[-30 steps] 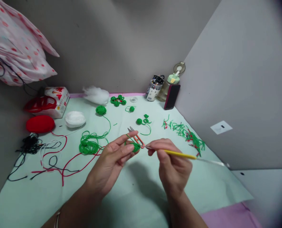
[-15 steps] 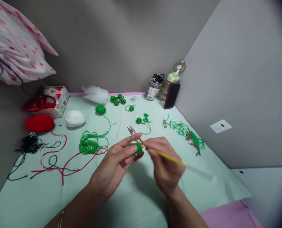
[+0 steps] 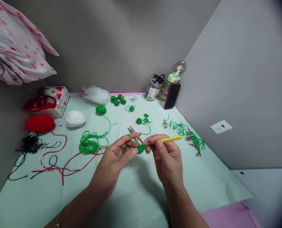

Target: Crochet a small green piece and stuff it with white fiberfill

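My left hand (image 3: 117,158) pinches a small green crochet piece (image 3: 140,149) between thumb and fingers, with green yarn running over its raised index finger. In my right hand (image 3: 168,158) is a crochet hook with a yellow handle (image 3: 170,139), held nearly level. The hook's thin metal tip reaches left to the top edge of the crochet piece; whether it is through a stitch I cannot tell. Just behind the piece lies a pair of scissors (image 3: 131,129), partly hidden by my hands. A coil of loose green yarn (image 3: 88,145) rests left of my left hand.
Red yarn (image 3: 40,123), white yarn (image 3: 74,118) and black yarn (image 3: 29,144) lie at left. Stuffing (image 3: 96,95), small green balls (image 3: 139,121) and finished green pieces (image 3: 118,100) sit farther back. Yarn scraps (image 3: 188,134), a pen jar (image 3: 153,90) and a phone (image 3: 172,96) are at right.
My right hand has turned, bringing the hook from a downward slant to nearly level. The green piece has tilted in my left fingers, which have shifted slightly.
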Available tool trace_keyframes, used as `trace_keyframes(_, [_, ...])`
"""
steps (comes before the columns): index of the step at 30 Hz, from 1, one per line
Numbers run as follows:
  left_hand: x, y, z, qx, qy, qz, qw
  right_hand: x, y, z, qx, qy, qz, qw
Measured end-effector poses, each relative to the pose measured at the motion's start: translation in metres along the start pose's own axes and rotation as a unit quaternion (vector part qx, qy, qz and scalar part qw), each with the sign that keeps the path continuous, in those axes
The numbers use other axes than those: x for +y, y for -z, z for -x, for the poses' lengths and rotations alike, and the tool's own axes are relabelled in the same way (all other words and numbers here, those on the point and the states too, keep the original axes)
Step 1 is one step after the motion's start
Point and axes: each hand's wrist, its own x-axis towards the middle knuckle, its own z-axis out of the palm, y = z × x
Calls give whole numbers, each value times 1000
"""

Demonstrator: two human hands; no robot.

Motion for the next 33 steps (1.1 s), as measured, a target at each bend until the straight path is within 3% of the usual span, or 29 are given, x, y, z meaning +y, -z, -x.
trace_keyframes(5, [-2,5,-1,4,-9,-20,1000,-3,-1,2,-14,25,27,999])
trace_keyframes(9, [-3,3,-1,41,-42,-76,995,-6,-1,9,-30,121,164,979])
trace_keyframes(11, [-3,0,1,67,-68,-95,991,-6,-2,12,-57,205,249,945])
trace_keyframes(13, [-4,-2,1,70,-65,-75,993,-5,-3,15,-73,291,352,887])
trace_keyframes(15, [-3,-3,1,40,-12,-3,999,-4,-3,17,-67,350,434,827])
trace_keyframes(16, [-2,-3,0,20,25,41,999,-4,-3,17,-63,360,446,817])
trace_keyframes(17, [-1,-2,-1,2,59,82,995,-5,-2,16,-56,355,429,829])
trace_keyframes(19, [3,0,-3,-13,91,133,987,-5,-1,13,-40,300,327,895])
trace_keyframes(21, [6,1,-4,-5,72,135,988,-5,0,8,-23,217,194,956])
trace_keyframes(23, [6,2,-3,0,41,105,994,-4,-1,4,-26,156,111,981])
trace_keyframes(25, [3,2,-2,0,18,70,997,-2,-3,2,-42,133,101,985])
trace_keyframes(28, [-3,-1,-1,13,2,48,999,0,-7,7,-46,159,171,971])
trace_keyframes(32, [-5,-4,-2,27,37,106,993,0,-7,18,-56,271,358,892])
trace_keyframes(33, [-3,-4,-3,17,59,131,990,0,-6,18,-54,285,369,883])
